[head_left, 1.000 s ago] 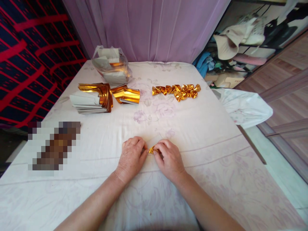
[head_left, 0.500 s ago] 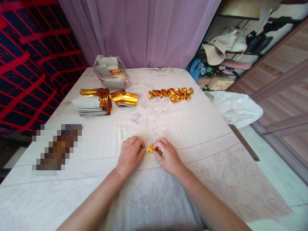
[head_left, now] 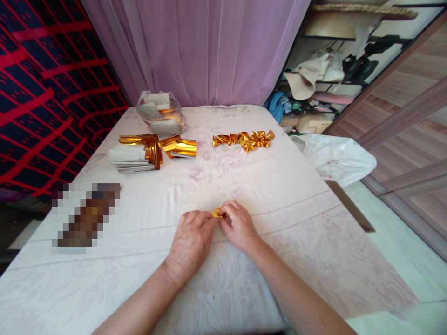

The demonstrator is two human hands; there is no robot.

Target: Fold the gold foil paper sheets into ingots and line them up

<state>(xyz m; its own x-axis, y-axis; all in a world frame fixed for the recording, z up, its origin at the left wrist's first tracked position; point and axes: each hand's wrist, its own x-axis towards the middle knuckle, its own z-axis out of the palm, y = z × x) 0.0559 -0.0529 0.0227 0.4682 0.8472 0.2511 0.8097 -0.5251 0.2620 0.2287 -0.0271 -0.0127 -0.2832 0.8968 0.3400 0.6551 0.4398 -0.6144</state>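
Both of my hands pinch one small folded piece of gold foil paper (head_left: 217, 213) just above the white flowered cloth. My left hand (head_left: 191, 242) holds its left end and my right hand (head_left: 237, 225) holds its right end, fingertips almost touching. Most of the piece is hidden by my fingers. Farther back lies a row of several finished gold foil folds (head_left: 244, 139). To the back left sits a stack of gold and white sheets (head_left: 134, 155) with a curled gold sheet (head_left: 179, 147) beside it.
A clear plastic bag of more sheets (head_left: 159, 113) stands at the back left by the purple curtain (head_left: 195, 46). A blurred-out object (head_left: 85, 217) lies at the left. A white cloth-covered chair (head_left: 335, 158) and cluttered shelves (head_left: 324, 79) are at the right.
My hands have drawn closer together around the gold piece and shifted slightly. The view has tilted upward a little. Nothing else on the cloth has moved.
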